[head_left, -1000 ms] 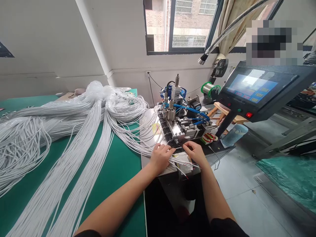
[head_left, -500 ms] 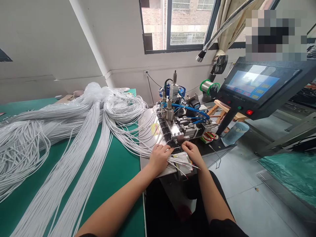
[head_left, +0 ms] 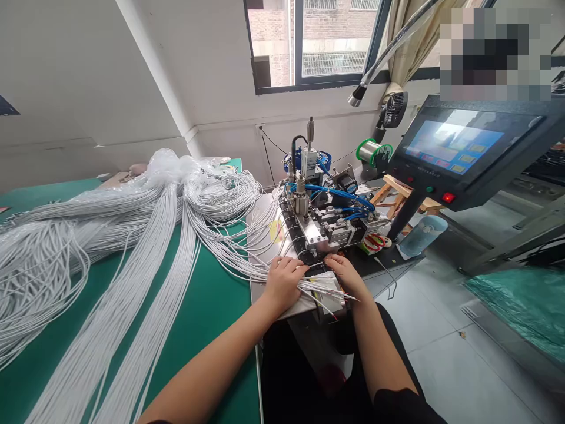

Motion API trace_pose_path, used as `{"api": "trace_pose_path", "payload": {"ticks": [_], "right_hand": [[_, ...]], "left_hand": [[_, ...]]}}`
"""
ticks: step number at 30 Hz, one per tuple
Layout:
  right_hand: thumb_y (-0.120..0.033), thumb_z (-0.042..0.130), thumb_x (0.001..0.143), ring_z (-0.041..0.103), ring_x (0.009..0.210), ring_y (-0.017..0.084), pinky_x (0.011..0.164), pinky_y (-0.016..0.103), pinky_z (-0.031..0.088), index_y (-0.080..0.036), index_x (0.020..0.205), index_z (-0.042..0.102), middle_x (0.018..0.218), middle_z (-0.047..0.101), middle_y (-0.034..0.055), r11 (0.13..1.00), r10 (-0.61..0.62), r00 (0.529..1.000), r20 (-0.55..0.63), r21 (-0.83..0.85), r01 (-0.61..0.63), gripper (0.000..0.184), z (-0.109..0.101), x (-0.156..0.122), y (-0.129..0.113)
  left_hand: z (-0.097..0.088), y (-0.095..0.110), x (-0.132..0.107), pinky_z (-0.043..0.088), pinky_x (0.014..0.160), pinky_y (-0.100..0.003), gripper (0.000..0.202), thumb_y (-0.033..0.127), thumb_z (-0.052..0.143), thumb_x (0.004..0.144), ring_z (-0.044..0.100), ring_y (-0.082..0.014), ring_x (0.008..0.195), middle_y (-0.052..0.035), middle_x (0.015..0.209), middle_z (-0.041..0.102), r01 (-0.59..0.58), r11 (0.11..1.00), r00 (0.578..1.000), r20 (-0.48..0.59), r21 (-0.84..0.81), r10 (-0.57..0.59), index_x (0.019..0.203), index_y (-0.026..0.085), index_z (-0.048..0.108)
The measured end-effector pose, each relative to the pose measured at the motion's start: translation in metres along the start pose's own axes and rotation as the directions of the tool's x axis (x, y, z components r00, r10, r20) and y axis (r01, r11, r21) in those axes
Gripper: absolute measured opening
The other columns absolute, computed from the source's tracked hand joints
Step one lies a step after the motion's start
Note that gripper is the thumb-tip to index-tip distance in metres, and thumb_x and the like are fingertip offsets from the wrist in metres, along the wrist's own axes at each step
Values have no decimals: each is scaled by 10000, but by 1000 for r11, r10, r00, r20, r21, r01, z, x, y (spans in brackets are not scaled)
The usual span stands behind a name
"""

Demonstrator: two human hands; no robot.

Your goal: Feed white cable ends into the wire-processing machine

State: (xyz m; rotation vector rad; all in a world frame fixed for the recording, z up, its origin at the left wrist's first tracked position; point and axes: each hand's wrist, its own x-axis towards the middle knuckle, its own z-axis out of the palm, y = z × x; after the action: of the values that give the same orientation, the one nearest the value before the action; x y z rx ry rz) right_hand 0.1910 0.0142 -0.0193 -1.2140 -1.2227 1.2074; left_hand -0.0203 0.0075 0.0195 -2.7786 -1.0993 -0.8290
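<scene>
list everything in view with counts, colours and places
cables: many, white, left to centre
plastic wrap: some, clear, atop the cables
table: one, green-topped, left
pneumatic machine: one, black-silver-blue, centre
wire spool: one, green-rimmed, centre right
touchscreen panel: one, black, right
gooseneck lamp: one, silver-black, upper right
curtain: one, beige, upper right
fan: one, black, below curtain
window: at least one, dark-framed, back
jug: one, translucent blue, right
sheeting: one, green, right edge
left hand: one, bare, over cables
right hand: one, bare, machine's near end

Green table [head_left: 220, 297] under long white cable bundles [head_left: 145, 265]
</scene>
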Motion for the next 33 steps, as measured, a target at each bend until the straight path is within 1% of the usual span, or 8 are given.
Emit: {"api": "trace_pose_path", "payload": {"ticks": [5, 8, 12, 15, 18, 21, 28, 33], "right_hand": [[-544, 619, 691, 417, 537, 130, 521, 244, 360, -188, 628, 489, 586, 448, -30, 999, 12, 1000, -27, -32, -13, 384, -1, -4, -4], [-583, 658, 687, 460, 581, 146, 558, 253, 376, -173, 652, 549, 611, 499, -13, 995, -18, 996, -89, -96, 10, 425, -8, -11, -8], [-563, 621, 782, 508, 651, 168, 610, 263, 388, -167, 741, 617, 675, 564, 9, 970, -111, 982, -155, -234, 73, 398, -22, -29, -22], [-503, 584, 850, 536, 707, 180, 632, 266, 403, -176, 828, 655, 781, 618, 33, 920, -178, 983, -34, -360, 154, 336, -27, -47, -41], [-452, 584, 867, 498, 639, 160, 563, 264, 368, -188, 831, 672, 785, 616, 30, 850, -190, 976, 103, -481, 216, 280, -26, -59, -57], [-406, 576, 878, 497, 638, 160, 561, 267, 363, -196, 803, 673, 775, 615, 26, 806, -185, 966, 181, -535, 255, 243, -20, -62, -65], [-389, 513, 904, 525, 686, 176, 601, 274, 392, -192, 788, 607, 754, 592, 21, 793, -201, 958, 202, -541, 281, 247, -15, -47, -66], [-392, 466, 919, 504, 681, 171, 604, 270, 392, -189, 789, 556, 742, 561, 13, 791, -197, 958, 210, -543, 282, 257, -15, -35, -66]], "left_hand": [[-2, 2, 0, 341, 877, -407, 427, 63, 551, 666, 553, -219, 968, -38, 1038, 667, 23, 1000, 1000, -11, 7, -23, 1047, 239, 632], [-3, 2, -1, 343, 870, -405, 417, 64, 557, 671, 556, -217, 964, -43, 1030, 665, 28, 1000, 1000, -15, 14, -27, 1041, 240, 635], [-2, 2, -1, 344, 881, -406, 399, 87, 561, 714, 552, -220, 999, -49, 1078, 648, 32, 999, 999, -33, 30, -31, 1082, 233, 613], [-1, 2, -1, 339, 893, -405, 391, 98, 548, 754, 548, -220, 1022, -52, 1126, 631, 33, 999, 999, -44, 36, -31, 1118, 232, 590], [-1, 2, -1, 332, 883, -404, 345, 113, 536, 794, 554, -217, 1011, -49, 1129, 633, 31, 999, 998, -61, 42, -29, 1113, 232, 590], [-1, 3, -1, 321, 880, -401, 296, 132, 538, 823, 564, -211, 995, -41, 1108, 644, 29, 999, 996, -87, 41, -26, 1091, 238, 601], [0, 3, -2, 282, 891, -371, 207, 158, 501, 898, 614, -133, 792, 16, 874, 696, -20, 1000, 987, -162, 6, 21, 1043, 255, 614], [-7, 6, -1, 260, 889, -375, 143, 208, 494, 917, 590, -137, 740, 33, 779, 684, 4, 999, 978, -207, 45, 5, 930, 247, 631]]}}
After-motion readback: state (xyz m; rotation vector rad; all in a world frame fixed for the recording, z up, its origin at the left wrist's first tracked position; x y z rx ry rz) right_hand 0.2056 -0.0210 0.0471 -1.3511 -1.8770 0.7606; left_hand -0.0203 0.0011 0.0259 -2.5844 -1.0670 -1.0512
